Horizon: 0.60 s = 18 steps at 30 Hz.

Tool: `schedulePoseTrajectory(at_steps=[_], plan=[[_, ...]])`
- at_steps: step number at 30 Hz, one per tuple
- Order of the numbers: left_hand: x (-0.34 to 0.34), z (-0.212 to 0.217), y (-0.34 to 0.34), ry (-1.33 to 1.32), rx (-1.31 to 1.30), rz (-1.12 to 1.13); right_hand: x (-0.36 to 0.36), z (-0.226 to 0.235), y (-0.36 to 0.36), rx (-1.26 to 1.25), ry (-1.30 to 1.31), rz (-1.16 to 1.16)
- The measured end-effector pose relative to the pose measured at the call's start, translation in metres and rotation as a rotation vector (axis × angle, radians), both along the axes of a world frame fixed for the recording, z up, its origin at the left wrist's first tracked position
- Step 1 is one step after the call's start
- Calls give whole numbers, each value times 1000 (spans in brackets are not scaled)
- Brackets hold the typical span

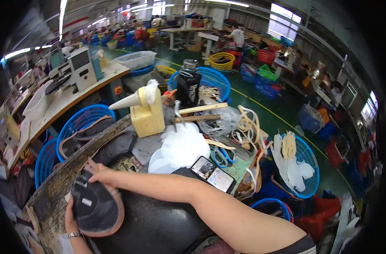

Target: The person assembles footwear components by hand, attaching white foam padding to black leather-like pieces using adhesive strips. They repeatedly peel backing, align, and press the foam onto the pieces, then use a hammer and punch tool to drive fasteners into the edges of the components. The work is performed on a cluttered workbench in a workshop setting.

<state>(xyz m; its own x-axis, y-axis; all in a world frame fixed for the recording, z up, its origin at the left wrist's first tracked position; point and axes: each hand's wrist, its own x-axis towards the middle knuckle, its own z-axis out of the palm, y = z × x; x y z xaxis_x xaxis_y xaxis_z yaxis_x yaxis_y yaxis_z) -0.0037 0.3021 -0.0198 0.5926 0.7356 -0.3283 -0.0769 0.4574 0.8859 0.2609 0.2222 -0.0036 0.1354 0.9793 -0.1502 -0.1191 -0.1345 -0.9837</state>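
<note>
A rounded dark leather piece with a tan edge and a small white label [100, 211] lies tilted over the left side of the black work surface [155, 222]. My left hand [70, 215], with a metal band at its wrist, grips it from the left, the thumb side along its edge. My right arm reaches across the bench, and my right hand [99, 172] rests at the piece's far end. Its fingers are stretched out and apart, with the thumb down by the dark surface. Another black leather piece [119, 148] lies just beyond the right hand.
A yellow block with a cone [147, 114], white mesh sheets [180, 148], a phone [213, 174] and blue-handled scissors [220, 157] sit on the bench. A black bottle [188, 86] stands behind. Blue baskets [313, 158] flank the bench; a machine table [61, 106] stands left.
</note>
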Motion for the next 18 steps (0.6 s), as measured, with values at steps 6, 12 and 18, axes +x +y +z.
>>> schedulePoseTrajectory(at_steps=[6,12,18], plan=[[-18,99,-76,-23,440,-80,-52,89,-167,151,308,-1],[-5,53,-165,622,916,-348,-63,14,-328,-37,-297,-224],[-23,40,-173,461,914,-176,-5,-12,-489,200,-991,-151]])
